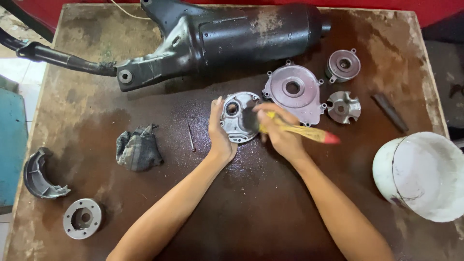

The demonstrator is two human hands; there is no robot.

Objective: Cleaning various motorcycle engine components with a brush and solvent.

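**Brush on small round cover, mid-worktop**

Small round metal cover (235,117) sits at the centre of the wet brown worktop (251,208), tilted up slightly toward the camera. Left hand (218,131) braces its left edge; fingers pressed together and straight, thumb side against the rim. Right hand (279,129) has its fingers closed around a paintbrush (309,133) with a yellow handle and red tip; dark bristles touch the cover's face, handle points right.

Just beside, upper right: larger round cover plate (295,92) with bolt lugs, flat on the worktop. Right of that, a small round cap (343,65), and below it a small vaned part (343,107). A dark flat strip (389,112) lies further right. White bucket (421,174) at the right edge, on its side.

Black exhaust muffler (232,38) lies across the back of the worktop, pipe running off left. Thin pin (191,137) just left of the left hand. Crumpled dark rag (138,148) left of that. Curved grey shoe-shaped part (41,175) and a metal ring (82,218) near the left front corner, well apart from the hands.
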